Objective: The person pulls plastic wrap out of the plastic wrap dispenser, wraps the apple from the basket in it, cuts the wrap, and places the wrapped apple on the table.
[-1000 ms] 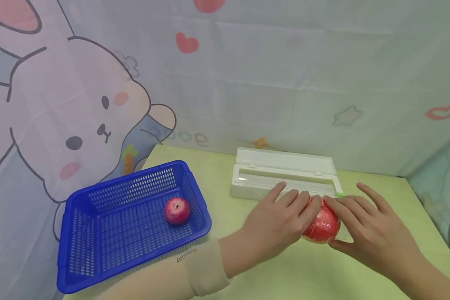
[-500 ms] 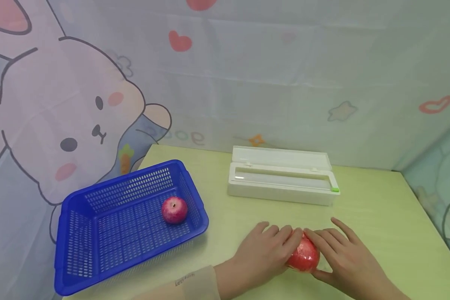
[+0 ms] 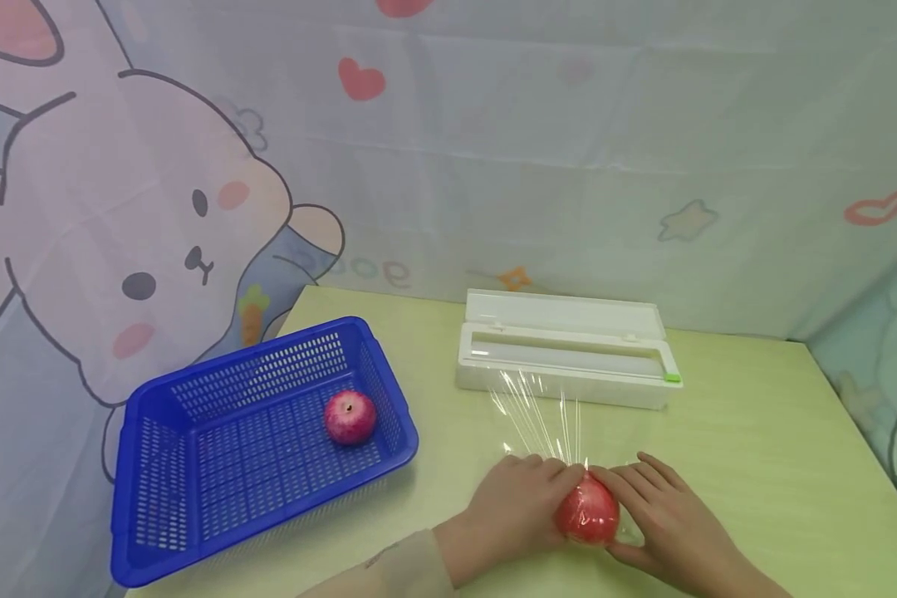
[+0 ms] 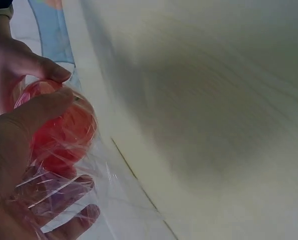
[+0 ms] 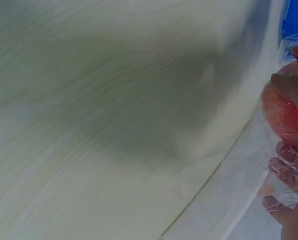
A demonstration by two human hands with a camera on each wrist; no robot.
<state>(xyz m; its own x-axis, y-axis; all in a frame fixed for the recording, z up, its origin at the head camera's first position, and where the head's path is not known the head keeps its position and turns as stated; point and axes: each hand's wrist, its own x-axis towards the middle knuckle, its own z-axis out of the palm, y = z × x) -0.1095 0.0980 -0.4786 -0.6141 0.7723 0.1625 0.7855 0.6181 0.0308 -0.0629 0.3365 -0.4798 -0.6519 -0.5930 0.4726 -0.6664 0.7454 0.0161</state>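
Observation:
A red apple (image 3: 589, 513) in clear cling film sits between both hands over the near part of the table. From its left, my left hand (image 3: 522, 508) grips it, the thumb lying across the fruit in the left wrist view. My right hand (image 3: 661, 522) holds the other side with thumb and fingers. Stretched, creased cling film (image 3: 541, 415) fans out beyond the apple. In the left wrist view, film (image 4: 53, 195) also covers the left fingers. Behind stands a white cling film dispenser (image 3: 561, 382) with its lid raised and a green piece at its right end.
A blue plastic basket (image 3: 262, 531) stands on the left of the pale green table (image 3: 747, 399). Inside it, toward the right end, lies another red apple (image 3: 350, 417). A printed cloth (image 3: 531, 166) hangs along the table's back edge.
Both hands have drawn the wrapped apple away from the dispenser, nearer to the body and to the left. Stretched film now shows beyond the fingers. Basket and dispenser stay put.

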